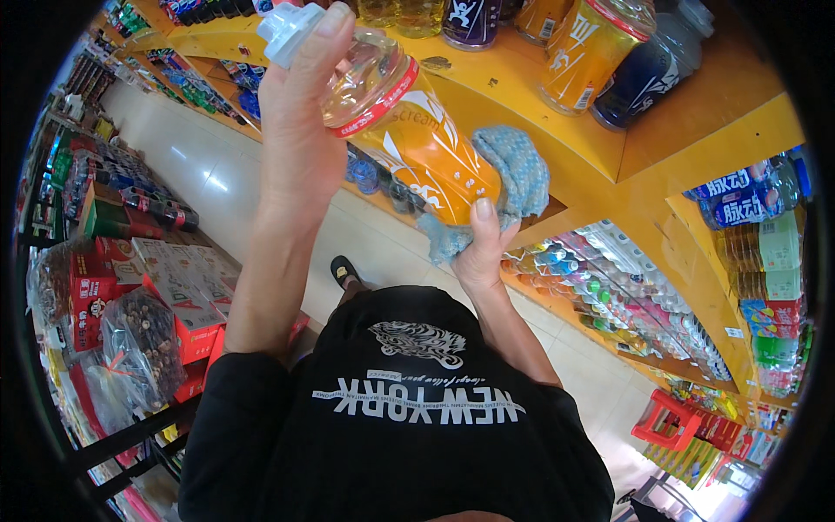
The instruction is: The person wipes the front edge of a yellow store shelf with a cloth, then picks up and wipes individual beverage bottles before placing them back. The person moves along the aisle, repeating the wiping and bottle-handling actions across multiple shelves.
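Note:
A clear-necked bottle [435,148] with an orange label and a white cap is held tilted in front of the yellow shelf. My left hand [304,113] is closed around its neck, thumb by the cap. A blue checked cloth [515,170] is bunched against the bottle's base. My right hand [484,248] grips this cloth, its thumb pressed on the bottle's lower end; the other fingers are hidden behind. On the shelf just beyond stand another orange-labelled bottle [584,65] and a dark blue bottle [652,70].
The yellow shelf [600,148] runs along the far side and right, with rows of small bottles [617,296] below. Red and white cartons [187,278] and a bagged bundle [139,348] are stacked at left. A red plastic stool-like item [665,422] is at lower right.

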`<state>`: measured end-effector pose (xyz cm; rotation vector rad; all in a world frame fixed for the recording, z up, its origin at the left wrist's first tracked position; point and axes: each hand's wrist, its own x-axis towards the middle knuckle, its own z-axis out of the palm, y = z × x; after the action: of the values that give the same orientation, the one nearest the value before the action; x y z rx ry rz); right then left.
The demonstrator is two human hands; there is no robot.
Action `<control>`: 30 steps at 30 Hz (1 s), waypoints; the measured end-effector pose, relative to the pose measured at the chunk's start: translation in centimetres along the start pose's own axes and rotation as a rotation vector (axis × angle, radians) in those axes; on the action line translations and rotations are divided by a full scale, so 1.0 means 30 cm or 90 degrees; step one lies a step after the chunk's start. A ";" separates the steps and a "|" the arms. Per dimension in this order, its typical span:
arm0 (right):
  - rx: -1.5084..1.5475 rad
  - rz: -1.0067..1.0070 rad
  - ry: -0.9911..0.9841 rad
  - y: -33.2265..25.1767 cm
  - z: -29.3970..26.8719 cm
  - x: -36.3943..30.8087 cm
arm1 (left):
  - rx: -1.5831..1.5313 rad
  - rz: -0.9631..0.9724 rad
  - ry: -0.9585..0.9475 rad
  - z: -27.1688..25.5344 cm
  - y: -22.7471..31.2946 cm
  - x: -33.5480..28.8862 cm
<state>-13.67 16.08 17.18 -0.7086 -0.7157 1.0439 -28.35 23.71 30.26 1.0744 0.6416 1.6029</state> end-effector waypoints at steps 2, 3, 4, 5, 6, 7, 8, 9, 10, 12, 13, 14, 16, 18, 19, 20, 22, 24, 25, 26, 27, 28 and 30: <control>-0.034 -0.054 -0.001 0.036 -0.026 -0.007 | -0.028 -0.014 0.038 -0.005 -0.020 -0.011; -0.064 -0.084 -0.002 0.072 -0.049 -0.011 | -0.044 -0.018 0.048 -0.012 -0.029 -0.012; -0.086 -0.098 -0.002 0.063 -0.039 -0.015 | -0.059 -0.021 0.058 -0.019 -0.039 -0.011; -0.109 -0.112 -0.001 0.048 -0.023 -0.017 | -0.074 -0.025 0.069 -0.024 -0.045 -0.012; -0.124 -0.111 0.002 0.013 -0.004 -0.032 | -0.099 -0.028 0.083 -0.018 -0.049 -0.018; -0.161 -0.130 -0.001 0.003 0.000 -0.034 | -0.125 -0.031 0.096 -0.001 -0.053 -0.026; -0.198 -0.150 -0.003 -0.006 0.004 -0.036 | -0.151 -0.033 0.109 0.014 -0.058 -0.034; -0.256 -0.189 -0.012 0.012 -0.020 -0.029 | -0.160 -0.023 0.093 0.023 -0.063 -0.041; -0.313 -0.229 -0.019 0.024 -0.032 -0.022 | -0.167 -0.011 0.075 0.033 -0.068 -0.047; -0.378 -0.357 0.005 0.031 -0.022 0.002 | -0.185 0.004 0.049 0.048 -0.079 -0.058; -0.410 -0.422 0.016 0.030 -0.015 0.011 | -0.195 0.010 0.041 0.050 -0.087 -0.064; -0.443 -0.436 0.003 0.022 -0.010 0.016 | -0.205 0.015 0.033 0.053 -0.098 -0.069; -0.502 -0.459 -0.021 -0.007 0.003 0.024 | -0.214 0.042 0.035 0.068 -0.134 -0.076; -0.545 -0.470 -0.045 -0.040 0.019 0.025 | -0.212 0.060 0.037 0.076 -0.145 -0.079; -0.553 -0.470 -0.067 -0.056 0.025 0.027 | -0.207 0.064 0.036 0.080 -0.147 -0.079; -0.561 -0.469 -0.090 -0.073 0.030 0.030 | -0.201 0.067 0.035 0.082 -0.149 -0.079; -0.544 -0.457 -0.149 -0.098 0.034 0.035 | -0.215 0.020 -0.002 0.058 -0.148 -0.075; -0.510 -0.436 -0.190 -0.112 0.035 0.037 | -0.231 -0.014 -0.024 0.046 -0.145 -0.074; -0.490 -0.424 -0.210 -0.117 0.040 0.035 | -0.243 -0.022 -0.026 0.045 -0.135 -0.073; -0.470 -0.412 -0.229 -0.119 0.042 0.032 | -0.255 -0.029 -0.028 0.046 -0.126 -0.073; -0.459 -0.326 -0.249 -0.122 0.036 0.027 | -0.219 -0.026 -0.040 0.049 -0.117 -0.076; -0.483 -0.338 -0.251 -0.123 0.036 0.033 | -0.181 -0.025 -0.053 0.055 -0.112 -0.079; -0.531 -0.364 -0.256 -0.131 0.047 0.055 | -0.119 -0.031 -0.107 0.056 -0.118 -0.092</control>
<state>-12.29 16.54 21.42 -0.9205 -1.6382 0.3204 -25.10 21.98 27.18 1.0336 0.3943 1.4810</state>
